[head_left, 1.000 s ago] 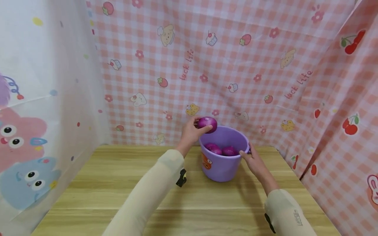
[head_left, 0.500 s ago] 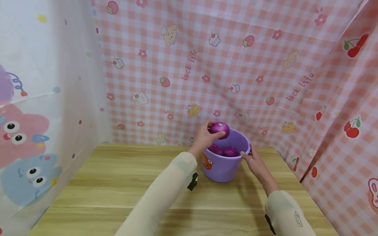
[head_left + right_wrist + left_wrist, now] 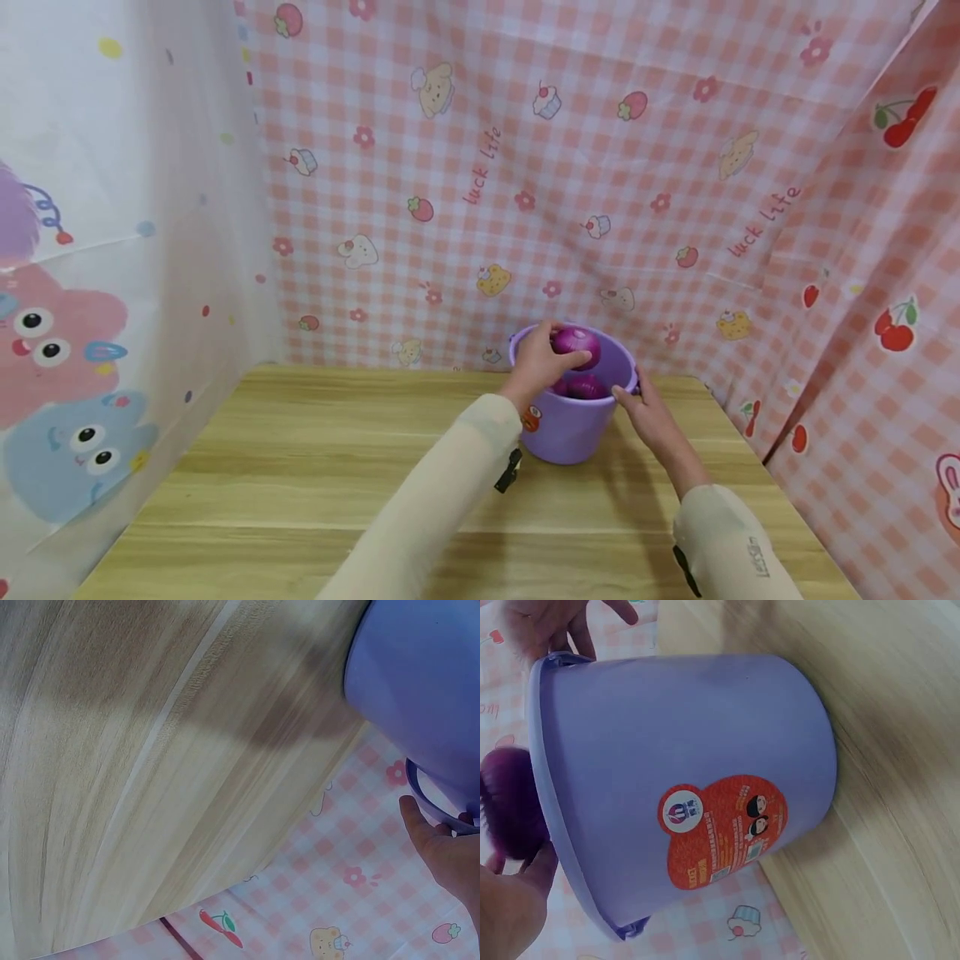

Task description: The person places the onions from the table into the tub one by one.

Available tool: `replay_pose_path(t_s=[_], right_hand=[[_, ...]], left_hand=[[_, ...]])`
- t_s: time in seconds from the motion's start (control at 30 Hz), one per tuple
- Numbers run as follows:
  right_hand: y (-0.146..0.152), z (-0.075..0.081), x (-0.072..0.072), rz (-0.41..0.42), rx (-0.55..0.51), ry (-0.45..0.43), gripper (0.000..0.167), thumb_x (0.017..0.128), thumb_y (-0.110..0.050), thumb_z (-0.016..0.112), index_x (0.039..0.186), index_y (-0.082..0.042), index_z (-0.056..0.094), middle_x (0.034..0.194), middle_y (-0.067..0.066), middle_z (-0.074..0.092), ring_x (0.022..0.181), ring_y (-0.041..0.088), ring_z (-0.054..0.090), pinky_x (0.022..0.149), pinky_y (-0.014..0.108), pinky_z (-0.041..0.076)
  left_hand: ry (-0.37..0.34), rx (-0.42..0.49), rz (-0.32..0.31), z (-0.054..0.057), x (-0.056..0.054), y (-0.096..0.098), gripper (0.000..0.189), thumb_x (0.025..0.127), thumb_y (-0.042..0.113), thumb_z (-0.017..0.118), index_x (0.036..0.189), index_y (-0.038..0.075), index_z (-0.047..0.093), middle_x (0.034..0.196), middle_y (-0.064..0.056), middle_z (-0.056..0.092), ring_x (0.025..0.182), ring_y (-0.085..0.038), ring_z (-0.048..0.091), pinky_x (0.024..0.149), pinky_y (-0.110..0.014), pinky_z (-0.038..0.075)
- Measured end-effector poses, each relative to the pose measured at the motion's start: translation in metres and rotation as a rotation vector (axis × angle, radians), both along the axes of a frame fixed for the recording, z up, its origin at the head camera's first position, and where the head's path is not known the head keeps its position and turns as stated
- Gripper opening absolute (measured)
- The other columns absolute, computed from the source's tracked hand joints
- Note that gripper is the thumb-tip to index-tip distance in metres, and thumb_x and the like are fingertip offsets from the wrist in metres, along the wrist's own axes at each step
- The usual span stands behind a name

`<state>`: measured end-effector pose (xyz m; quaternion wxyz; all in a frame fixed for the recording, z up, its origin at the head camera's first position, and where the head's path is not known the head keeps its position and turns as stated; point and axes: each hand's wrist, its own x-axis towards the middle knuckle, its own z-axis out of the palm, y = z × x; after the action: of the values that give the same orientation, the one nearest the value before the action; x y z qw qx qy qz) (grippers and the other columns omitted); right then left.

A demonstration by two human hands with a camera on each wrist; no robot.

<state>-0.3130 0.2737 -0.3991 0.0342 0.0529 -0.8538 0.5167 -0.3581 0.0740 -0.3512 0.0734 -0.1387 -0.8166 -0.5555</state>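
Note:
My left hand (image 3: 537,363) grips a purple-red onion (image 3: 577,343) by its side, at the mouth of a purple bucket (image 3: 568,435). In the left wrist view that onion (image 3: 511,801) appears just past the rim, partly hidden behind it. More onions (image 3: 587,387) lie inside the bucket, partly covered by the held one and my hand. My right hand (image 3: 651,415) holds the bucket's rim on the right, thumb over the near edge and the other fingers mostly hidden behind. The right wrist view shows the bucket's handle (image 3: 429,802) beside these fingers.
The bucket stands upright on a wooden table (image 3: 315,467), near its back edge. Pink checked cloth (image 3: 420,250) hangs behind and to the right. A white cartoon-print cloth (image 3: 195,250) hangs on the left. An orange-red label (image 3: 727,832) is on the bucket's side.
My left hand has carried the onion rightward and down, from beside the bucket's left rim to over its opening. My right hand has stayed on the rim, and the bucket is nearly still.

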Motion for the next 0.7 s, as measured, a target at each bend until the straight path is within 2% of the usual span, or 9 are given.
replay_pose_path(t_s=[0.1, 0.33, 0.43, 0.53, 0.7], right_hand=[[0.0, 0.0, 0.0, 0.001, -0.003, -0.005, 0.073, 0.106, -0.023, 0.044, 0.157, -0.001, -0.004, 0.158, 0.032, 0.014, 0.147, 0.043, 0.009, 0.119, 0.056, 0.005], [0.003, 0.001, 0.0, -0.004, 0.003, -0.018, 0.074, 0.106, -0.025, 0.044, 0.157, -0.001, -0.004, 0.157, 0.031, 0.015, 0.147, 0.042, 0.01, 0.119, 0.055, 0.005], [0.006, 0.002, 0.0, -0.006, 0.014, -0.021, 0.074, 0.106, -0.026, 0.044, 0.157, -0.001, -0.004, 0.155, 0.031, 0.019, 0.146, 0.043, 0.011, 0.119, 0.056, 0.005], [0.01, 0.001, -0.001, -0.004, 0.032, -0.017, 0.075, 0.106, -0.026, 0.044, 0.156, 0.001, -0.005, 0.153, 0.032, 0.021, 0.146, 0.043, 0.011, 0.119, 0.057, 0.004], [0.018, 0.001, -0.002, -0.006, 0.07, 0.011, 0.074, 0.107, -0.026, 0.043, 0.155, 0.002, -0.006, 0.156, 0.034, 0.015, 0.147, 0.044, 0.005, 0.119, 0.058, 0.003]], left_hand=[[0.013, -0.023, -0.014, 0.0, 0.001, -0.003, 0.066, 0.086, 0.03, 0.079, 0.14, 0.003, 0.051, 0.133, -0.017, 0.058, 0.123, -0.03, 0.056, 0.104, -0.038, 0.046], [0.018, 0.052, -0.031, 0.0, 0.001, -0.02, 0.058, 0.092, 0.03, 0.072, 0.137, 0.0, 0.05, 0.132, -0.019, 0.057, 0.123, -0.034, 0.054, 0.102, -0.041, 0.046], [0.016, 0.057, -0.028, 0.002, 0.0, -0.032, 0.057, 0.094, 0.029, 0.069, 0.138, 0.0, 0.049, 0.133, -0.019, 0.056, 0.125, -0.034, 0.052, 0.104, -0.041, 0.045], [0.039, 0.023, 0.0, 0.002, -0.004, -0.045, 0.057, 0.095, 0.03, 0.068, 0.139, 0.0, 0.049, 0.135, -0.02, 0.056, 0.127, -0.036, 0.052, 0.106, -0.043, 0.043], [0.067, -0.076, 0.063, 0.001, -0.006, -0.071, 0.06, 0.095, 0.035, 0.067, 0.142, 0.003, 0.048, 0.141, -0.02, 0.053, 0.13, -0.034, 0.049, 0.107, -0.046, 0.042]])
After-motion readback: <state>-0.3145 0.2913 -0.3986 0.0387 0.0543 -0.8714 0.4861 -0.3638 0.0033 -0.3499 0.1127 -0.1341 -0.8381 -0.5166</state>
